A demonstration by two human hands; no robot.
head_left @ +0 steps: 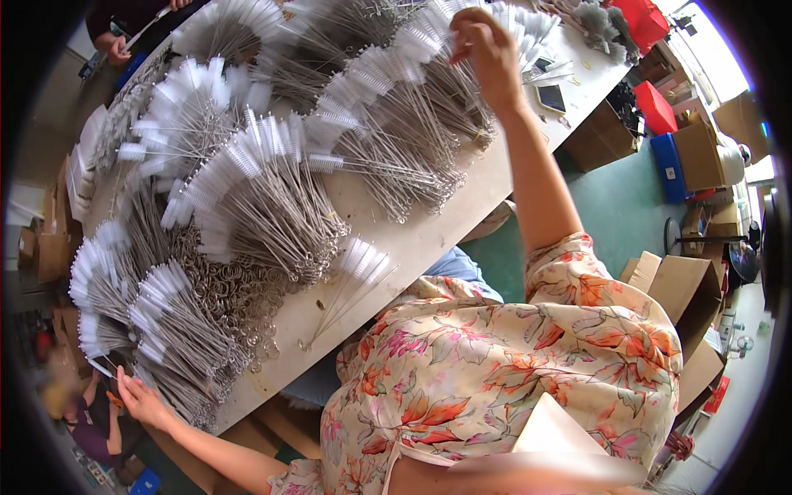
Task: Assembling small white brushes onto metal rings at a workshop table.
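Fanned bundles of white-bristled wire bottle brushes (264,190) cover a long pale table (429,239). My right hand (483,45) reaches far across it, fingers pinched on the thin wire stems of a brush bundle (437,91) at the far end. At the near left corner my left hand (139,400) rests against the table edge. Its fingers are closed on the stem of a brush (97,363) beside a low bundle (165,330). A few loose brushes (351,285) lie near the front edge by my floral shirt.
A heap of metal rings (239,297) lies between the bundles. A dark phone (550,97) sits at the table's far end. Cardboard boxes (685,289), red boxes (656,107) and a blue crate (667,169) stand on the green floor. Another person's hands (115,45) work top left.
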